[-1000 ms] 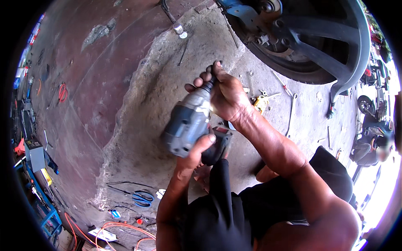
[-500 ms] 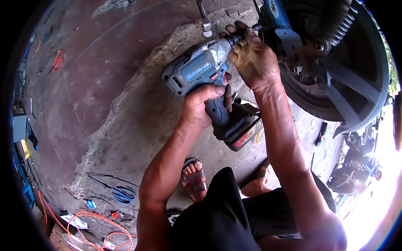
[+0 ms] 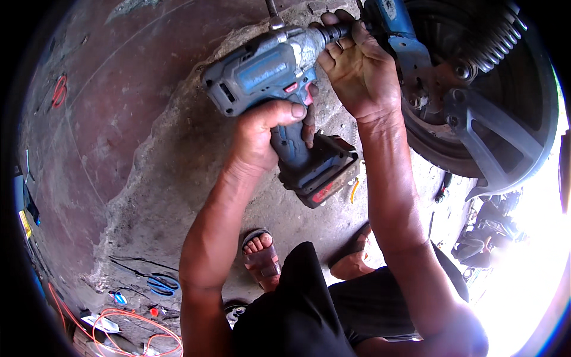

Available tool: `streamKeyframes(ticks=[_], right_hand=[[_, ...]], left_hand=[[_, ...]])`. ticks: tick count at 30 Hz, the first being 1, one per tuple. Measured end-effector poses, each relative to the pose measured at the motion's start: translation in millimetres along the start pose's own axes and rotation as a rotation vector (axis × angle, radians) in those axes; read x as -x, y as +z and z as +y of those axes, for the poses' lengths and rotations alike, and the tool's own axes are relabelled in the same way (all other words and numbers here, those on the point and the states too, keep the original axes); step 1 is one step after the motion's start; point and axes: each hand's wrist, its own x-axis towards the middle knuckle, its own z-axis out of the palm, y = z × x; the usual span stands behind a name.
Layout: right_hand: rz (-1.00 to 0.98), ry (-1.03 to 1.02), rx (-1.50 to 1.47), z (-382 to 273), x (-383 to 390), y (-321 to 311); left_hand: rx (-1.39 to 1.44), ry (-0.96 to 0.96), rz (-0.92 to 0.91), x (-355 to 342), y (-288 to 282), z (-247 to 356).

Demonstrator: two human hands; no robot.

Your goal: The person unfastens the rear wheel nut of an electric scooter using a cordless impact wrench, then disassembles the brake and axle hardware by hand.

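Note:
A blue and black cordless impact wrench (image 3: 256,74) is held up in front of me, its battery hanging low. My left hand (image 3: 262,128) wraps round its handle, with the fingers at the red trigger. My right hand (image 3: 363,77) is closed round the dark socket (image 3: 336,32) at the tool's nose, palm turned toward me. The socket's far end points at the blue tube (image 3: 391,18) beside a wheel (image 3: 493,107); whether it touches a bolt there is hidden behind my fingers.
A coil spring (image 3: 499,44) and a grey swingarm-like bracket (image 3: 493,140) stand by the wheel at right. A ratchet handle (image 3: 274,15) lies beyond the wrench. At lower left are blue-handled scissors (image 3: 162,284) and an orange hose (image 3: 140,313). Motorcycle parts (image 3: 485,232) lie at far right.
The impact wrench has come up and to the left in view, nearer to me, with my left hand on it. My right hand stays round the socket, a little higher.

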Motion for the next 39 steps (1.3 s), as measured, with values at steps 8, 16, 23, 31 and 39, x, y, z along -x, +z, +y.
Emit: streamKeyframes(ticks=[8, 16, 23, 31, 39], right_hand=[[-0.013, -0.07, -0.144, 15, -2, 11], [0.119, -0.045, 0.02, 12, -5, -4], [-0.06, -0.111, -0.206, 23, -9, 2], [0.296, -0.139, 0.092, 21, -7, 10], [0.472, -0.042, 0.139, 13, 2, 13]], left_hand=[[-0.27, 0.123, -0.014, 2, -8, 20], [0.202, -0.176, 0.016, 3, -6, 15], [-0.344, 0.181, -0.008, -4, -15, 24], [0.173, -0.271, -0.013, -9, -27, 18], [0.032, -0.04, 0.003, 0, -7, -2]])
